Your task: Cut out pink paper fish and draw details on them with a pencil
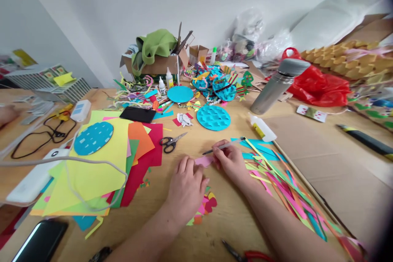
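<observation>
A small pink paper piece (204, 161) lies on the table between my hands. My left hand (186, 184) rests palm down at its left edge, fingers loosely laid on the tabletop. Held in the fingers of my right hand (229, 159) is a pen (232, 143), its dark tip pointing left just above the pink paper. Small colored paper cutouts (210, 202) lie beside my left wrist, partly hidden by it. Black-handled scissors (168, 144) lie beyond my left hand. Paper strips (288, 188) in many colors spread alongside my right forearm.
Colored sheets (101, 172) with a blue disc (93, 138) are stacked at left. Blue discs (213, 118), a glue bottle (262, 128) and a steel bottle (276, 86) stand or lie farther back. Cardboard (331, 163) covers the right side. Red-handled pliers or scissors (245, 256) lie near the front edge.
</observation>
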`<state>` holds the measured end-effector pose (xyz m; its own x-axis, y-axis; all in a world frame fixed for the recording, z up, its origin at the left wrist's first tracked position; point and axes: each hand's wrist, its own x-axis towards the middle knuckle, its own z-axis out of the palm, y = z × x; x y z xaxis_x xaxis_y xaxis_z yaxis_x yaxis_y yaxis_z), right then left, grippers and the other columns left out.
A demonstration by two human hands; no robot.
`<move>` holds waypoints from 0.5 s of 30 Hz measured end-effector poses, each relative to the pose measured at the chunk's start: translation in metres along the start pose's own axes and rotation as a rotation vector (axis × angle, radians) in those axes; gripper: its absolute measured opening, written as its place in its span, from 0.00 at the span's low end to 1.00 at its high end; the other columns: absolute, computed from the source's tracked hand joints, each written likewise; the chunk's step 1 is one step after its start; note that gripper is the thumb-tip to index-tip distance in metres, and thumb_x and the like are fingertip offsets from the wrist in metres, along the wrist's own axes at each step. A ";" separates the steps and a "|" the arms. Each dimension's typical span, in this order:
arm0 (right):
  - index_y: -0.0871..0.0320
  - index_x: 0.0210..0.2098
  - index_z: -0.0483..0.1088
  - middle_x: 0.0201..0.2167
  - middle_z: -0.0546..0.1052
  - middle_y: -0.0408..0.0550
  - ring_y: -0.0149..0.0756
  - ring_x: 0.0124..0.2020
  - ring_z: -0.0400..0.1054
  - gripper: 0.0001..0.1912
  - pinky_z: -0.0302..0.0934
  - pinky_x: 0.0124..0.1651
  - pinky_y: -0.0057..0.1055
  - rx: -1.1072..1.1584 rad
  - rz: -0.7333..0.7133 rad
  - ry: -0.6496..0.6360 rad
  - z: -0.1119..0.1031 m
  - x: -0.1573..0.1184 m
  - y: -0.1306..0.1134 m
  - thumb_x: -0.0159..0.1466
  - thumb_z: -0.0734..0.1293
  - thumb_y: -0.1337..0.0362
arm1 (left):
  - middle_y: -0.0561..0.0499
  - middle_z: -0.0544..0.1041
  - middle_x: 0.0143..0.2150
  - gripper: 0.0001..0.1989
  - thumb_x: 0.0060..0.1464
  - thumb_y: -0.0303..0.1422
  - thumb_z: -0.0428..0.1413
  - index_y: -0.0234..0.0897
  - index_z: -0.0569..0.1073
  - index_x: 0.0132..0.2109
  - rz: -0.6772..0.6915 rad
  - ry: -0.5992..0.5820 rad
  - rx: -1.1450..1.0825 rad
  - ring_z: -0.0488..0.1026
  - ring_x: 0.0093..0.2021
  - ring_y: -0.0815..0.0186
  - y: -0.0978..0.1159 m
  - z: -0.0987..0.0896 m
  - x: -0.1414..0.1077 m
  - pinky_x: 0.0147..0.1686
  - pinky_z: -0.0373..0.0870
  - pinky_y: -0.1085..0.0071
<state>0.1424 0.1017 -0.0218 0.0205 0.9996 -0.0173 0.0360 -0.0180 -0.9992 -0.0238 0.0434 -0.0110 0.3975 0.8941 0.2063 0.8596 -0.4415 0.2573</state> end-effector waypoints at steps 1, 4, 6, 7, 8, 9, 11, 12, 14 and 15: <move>0.56 0.31 0.65 0.14 0.65 0.36 0.29 0.12 0.58 0.17 0.51 0.16 0.26 -0.028 0.001 -0.013 0.001 0.000 0.000 0.60 0.68 0.49 | 0.41 0.71 0.47 0.12 0.62 0.34 0.55 0.35 0.76 0.50 -0.015 -0.014 -0.003 0.65 0.55 0.50 0.000 -0.001 0.001 0.54 0.68 0.51; 0.55 0.31 0.64 0.14 0.66 0.37 0.29 0.12 0.58 0.18 0.51 0.15 0.26 -0.086 0.006 -0.028 0.005 0.000 0.002 0.61 0.67 0.47 | 0.43 0.70 0.42 0.11 0.63 0.34 0.54 0.36 0.76 0.49 -0.021 -0.040 -0.002 0.66 0.49 0.52 0.001 -0.005 0.003 0.50 0.70 0.52; 0.55 0.31 0.64 0.13 0.66 0.37 0.30 0.12 0.58 0.19 0.51 0.15 0.26 -0.099 0.015 -0.027 0.006 -0.001 0.003 0.60 0.67 0.45 | 0.44 0.69 0.41 0.11 0.63 0.34 0.54 0.36 0.76 0.49 -0.028 -0.045 -0.003 0.65 0.48 0.53 0.001 -0.006 0.003 0.49 0.71 0.53; 0.55 0.31 0.64 0.13 0.66 0.37 0.30 0.12 0.58 0.20 0.51 0.15 0.26 -0.103 0.017 -0.028 0.006 -0.001 0.004 0.60 0.67 0.45 | 0.44 0.69 0.41 0.11 0.63 0.33 0.54 0.36 0.76 0.49 -0.033 -0.048 -0.008 0.65 0.48 0.53 0.001 -0.007 0.004 0.49 0.71 0.53; 0.55 0.31 0.64 0.13 0.66 0.37 0.30 0.12 0.58 0.20 0.50 0.15 0.26 -0.111 0.015 -0.029 0.006 -0.001 0.004 0.60 0.67 0.44 | 0.44 0.70 0.41 0.11 0.63 0.33 0.54 0.37 0.76 0.49 -0.037 -0.049 -0.014 0.65 0.48 0.53 0.001 -0.007 0.003 0.49 0.70 0.53; 0.55 0.30 0.65 0.13 0.66 0.38 0.30 0.12 0.58 0.21 0.50 0.14 0.27 -0.122 0.008 -0.028 0.005 -0.001 0.004 0.60 0.67 0.44 | 0.44 0.70 0.42 0.11 0.62 0.33 0.54 0.37 0.76 0.49 -0.038 -0.048 -0.023 0.65 0.49 0.53 0.001 -0.007 0.003 0.49 0.70 0.52; 0.55 0.30 0.65 0.13 0.66 0.38 0.30 0.12 0.58 0.21 0.49 0.14 0.27 -0.143 -0.016 -0.020 0.005 -0.002 0.004 0.60 0.67 0.43 | 0.43 0.71 0.46 0.10 0.62 0.32 0.54 0.37 0.76 0.49 -0.030 -0.033 -0.039 0.64 0.52 0.52 0.000 -0.006 0.003 0.52 0.68 0.52; 0.55 0.30 0.65 0.13 0.66 0.38 0.30 0.11 0.58 0.21 0.49 0.14 0.27 -0.151 -0.031 -0.014 0.005 -0.002 0.004 0.61 0.67 0.44 | 0.43 0.71 0.48 0.10 0.62 0.32 0.54 0.37 0.76 0.48 -0.023 -0.022 -0.046 0.64 0.54 0.52 0.000 -0.006 0.002 0.54 0.67 0.51; 0.55 0.31 0.65 0.13 0.66 0.38 0.30 0.12 0.58 0.19 0.50 0.15 0.27 -0.154 -0.052 -0.010 0.006 -0.003 0.005 0.62 0.66 0.45 | 0.43 0.71 0.51 0.09 0.63 0.31 0.54 0.37 0.76 0.48 -0.012 -0.006 -0.056 0.62 0.57 0.51 -0.001 -0.004 0.002 0.56 0.66 0.51; 0.55 0.31 0.65 0.13 0.65 0.37 0.30 0.12 0.58 0.19 0.50 0.15 0.27 -0.152 -0.055 -0.018 0.007 -0.003 0.005 0.62 0.66 0.45 | 0.43 0.71 0.51 0.09 0.63 0.31 0.54 0.37 0.75 0.47 -0.010 -0.001 -0.061 0.62 0.58 0.51 -0.002 -0.004 0.002 0.57 0.65 0.51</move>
<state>0.1358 0.0984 -0.0273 -0.0033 0.9994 0.0355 0.1869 0.0355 -0.9817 -0.0257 0.0456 -0.0074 0.3898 0.8984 0.2023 0.8422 -0.4366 0.3164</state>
